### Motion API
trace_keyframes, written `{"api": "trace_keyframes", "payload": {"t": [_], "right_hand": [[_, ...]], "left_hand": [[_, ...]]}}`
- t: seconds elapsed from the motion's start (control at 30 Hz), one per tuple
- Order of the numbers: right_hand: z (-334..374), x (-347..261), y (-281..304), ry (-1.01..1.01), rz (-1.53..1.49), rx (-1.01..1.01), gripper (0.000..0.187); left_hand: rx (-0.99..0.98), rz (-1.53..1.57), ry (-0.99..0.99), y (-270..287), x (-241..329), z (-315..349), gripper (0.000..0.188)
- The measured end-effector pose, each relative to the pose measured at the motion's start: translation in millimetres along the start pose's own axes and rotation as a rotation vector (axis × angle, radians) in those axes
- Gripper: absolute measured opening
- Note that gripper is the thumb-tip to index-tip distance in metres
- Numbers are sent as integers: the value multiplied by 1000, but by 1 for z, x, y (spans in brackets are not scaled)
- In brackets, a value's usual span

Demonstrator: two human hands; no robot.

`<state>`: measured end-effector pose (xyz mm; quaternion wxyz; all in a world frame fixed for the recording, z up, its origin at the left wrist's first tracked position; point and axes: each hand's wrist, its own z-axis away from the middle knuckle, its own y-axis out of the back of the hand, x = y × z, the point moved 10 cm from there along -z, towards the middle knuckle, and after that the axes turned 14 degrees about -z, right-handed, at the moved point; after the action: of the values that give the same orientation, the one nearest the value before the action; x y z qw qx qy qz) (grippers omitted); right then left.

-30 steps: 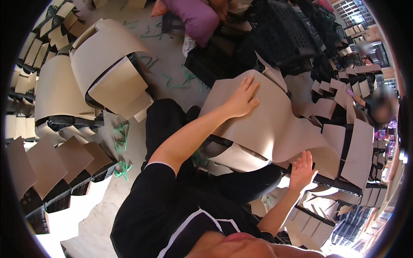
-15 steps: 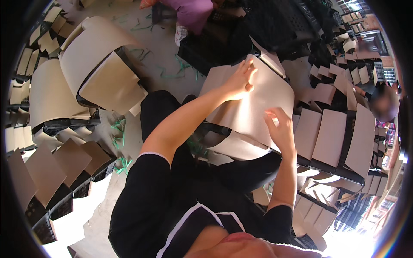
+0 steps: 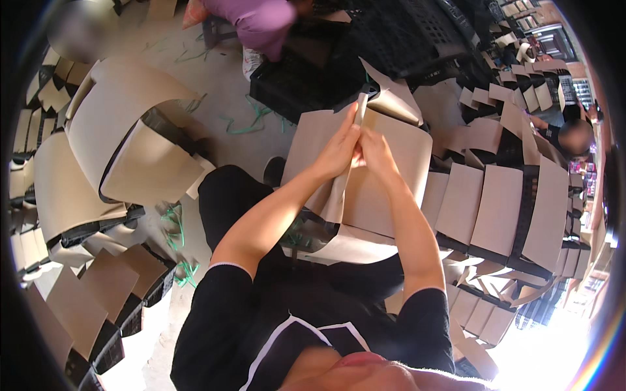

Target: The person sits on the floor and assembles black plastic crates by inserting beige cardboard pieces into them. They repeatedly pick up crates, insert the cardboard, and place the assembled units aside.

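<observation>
In front of me stands a black crate [image 3: 315,232] lined with tan cardboard. A cardboard flap [image 3: 339,194] is folded upright over its middle, leaning along a line away from me. My left hand [image 3: 340,151] lies along the flap's left side, its fingers stretched close together. From the right, my right hand [image 3: 377,151] presses against the same flap, fingers bent and partly hidden. The two hands meet with the flap between them. A wide cardboard panel [image 3: 391,202] spreads under my right forearm, and another panel [image 3: 301,146] lies left of my left hand.
Cardboard-lined crates stand at the left [image 3: 137,124] and in rows at the right [image 3: 499,208]. Black crates [image 3: 293,85] are ahead, near a seated person in purple [image 3: 261,23]. Green strapping scraps [image 3: 186,274] lie on the floor. Another person [image 3: 574,138] is at the far right.
Both hands were apart over the cardboard; they have come together on the flap, which now stands upright between them. My right hand has moved left and away from me.
</observation>
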<state>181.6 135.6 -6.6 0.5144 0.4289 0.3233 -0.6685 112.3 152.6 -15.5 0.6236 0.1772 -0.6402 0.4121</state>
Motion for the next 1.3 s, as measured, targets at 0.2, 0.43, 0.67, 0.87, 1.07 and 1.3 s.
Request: {"api": "trace_keyframes", "payload": {"t": [0.2,0.43,0.67,0.87,1.07,1.3], "right_hand": [[-71,-32,24,149,117,182,41],[69,40,-23,-35,343,-211,39],[119,51,-37,-201,195,-382,38],[115,63,-38,-171,125,-387,32],[106,68,-45,-77,14,-531,21],[78,46,-26,-11,535,-535,23]], "left_hand": [[99,-396,-322,8,17,-5,52],[191,-229,-340,20,-3,-11,51],[394,-1031,-168,22,37,-19,33],[244,-985,-168,14,37,-6,45],[146,-701,45,10,-25,121,30],[220,-1032,-192,4,19,71,36]]}}
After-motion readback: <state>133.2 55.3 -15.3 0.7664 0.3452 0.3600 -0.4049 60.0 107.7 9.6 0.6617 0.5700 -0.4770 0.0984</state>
